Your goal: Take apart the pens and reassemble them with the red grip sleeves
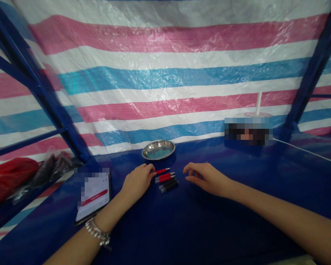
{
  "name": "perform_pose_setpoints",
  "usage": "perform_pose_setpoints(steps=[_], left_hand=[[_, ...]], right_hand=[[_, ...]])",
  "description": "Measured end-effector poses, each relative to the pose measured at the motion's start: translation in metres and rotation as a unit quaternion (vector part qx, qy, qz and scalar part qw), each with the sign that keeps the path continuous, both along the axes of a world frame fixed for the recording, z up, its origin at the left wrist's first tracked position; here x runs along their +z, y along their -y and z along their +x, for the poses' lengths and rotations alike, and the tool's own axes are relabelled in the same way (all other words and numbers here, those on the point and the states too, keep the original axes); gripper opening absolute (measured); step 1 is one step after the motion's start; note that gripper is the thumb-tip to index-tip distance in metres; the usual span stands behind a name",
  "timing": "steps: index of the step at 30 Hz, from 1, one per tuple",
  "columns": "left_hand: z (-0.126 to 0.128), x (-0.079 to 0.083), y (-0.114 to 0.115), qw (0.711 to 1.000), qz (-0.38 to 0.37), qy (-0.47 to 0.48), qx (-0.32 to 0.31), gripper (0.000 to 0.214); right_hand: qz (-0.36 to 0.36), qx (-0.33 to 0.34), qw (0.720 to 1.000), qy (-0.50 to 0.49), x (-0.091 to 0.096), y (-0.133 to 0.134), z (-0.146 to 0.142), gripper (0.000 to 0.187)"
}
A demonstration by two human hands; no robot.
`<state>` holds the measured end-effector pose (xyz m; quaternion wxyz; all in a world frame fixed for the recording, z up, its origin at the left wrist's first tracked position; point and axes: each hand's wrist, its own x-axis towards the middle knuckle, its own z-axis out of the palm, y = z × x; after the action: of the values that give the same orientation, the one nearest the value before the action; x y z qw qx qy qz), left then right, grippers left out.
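Note:
Several pens lie in a small row on the blue table. Red pens (163,176) lie at the top and dark pens (168,185) below. My left hand (137,181) rests just left of them, fingers curled, its fingertips on the end of the topmost red pen (162,170). My right hand (205,177) hovers just right of the pens, fingers loosely bent and apart, holding nothing. A round steel dish (158,149) sits behind the pens.
A phone (93,197) with a lit screen lies at my left forearm. A white-lidded cup with a straw (257,112) stands at the back right, a white cable (306,150) running from it. Red and black bags (22,176) lie on the left shelf. A striped tarp forms the back wall.

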<state>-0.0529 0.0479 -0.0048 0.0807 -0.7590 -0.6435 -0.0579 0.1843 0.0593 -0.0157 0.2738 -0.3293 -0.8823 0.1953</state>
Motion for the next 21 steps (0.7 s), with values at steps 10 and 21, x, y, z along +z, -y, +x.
perform_pose_setpoints(steps=[10,21], left_hand=[[0.0049,0.0013,0.0023,0.999,-0.026,0.026,-0.03,0.021],[0.0085,0.0038,0.0051,0.998,-0.032,0.035,-0.032,0.02]], right_hand=[[0.026,0.02,0.999,0.022,0.0007,0.0,0.0002,0.015],[0.035,0.025,0.998,0.036,-0.001,-0.0008,-0.0003,0.013]])
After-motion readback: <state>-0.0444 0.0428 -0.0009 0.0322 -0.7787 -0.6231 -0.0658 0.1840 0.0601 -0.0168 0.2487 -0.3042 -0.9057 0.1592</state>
